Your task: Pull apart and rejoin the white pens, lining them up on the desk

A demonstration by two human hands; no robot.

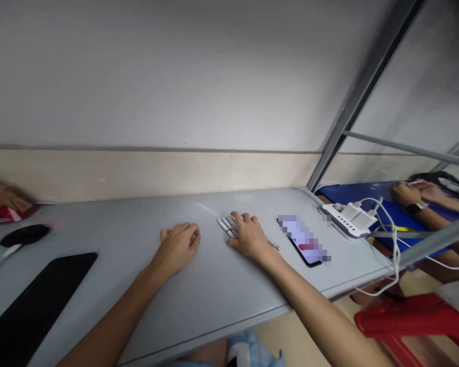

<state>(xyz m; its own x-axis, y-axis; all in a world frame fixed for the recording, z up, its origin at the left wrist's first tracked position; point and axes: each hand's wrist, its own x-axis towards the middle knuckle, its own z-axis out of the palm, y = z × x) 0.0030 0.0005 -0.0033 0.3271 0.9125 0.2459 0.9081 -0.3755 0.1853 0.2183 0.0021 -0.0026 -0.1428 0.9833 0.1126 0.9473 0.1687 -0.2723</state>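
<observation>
Several slim white pens lie side by side on the grey desk. My right hand rests over them, its thumb and fingers set around the bunch. A metal pen tip pokes out past the far side of that hand, and the middle of the pens is hidden under the palm. To the left, my left hand lies on the desk with its fingers curled in. Whatever is inside those fingers is too hidden to name. A gap of bare desk separates the two hands.
Right of the pens lies a phone with its screen lit. Beyond it sits a white power strip with plugs and loose cables. A black mat and a black mouse are at left. Another person's hands are at far right.
</observation>
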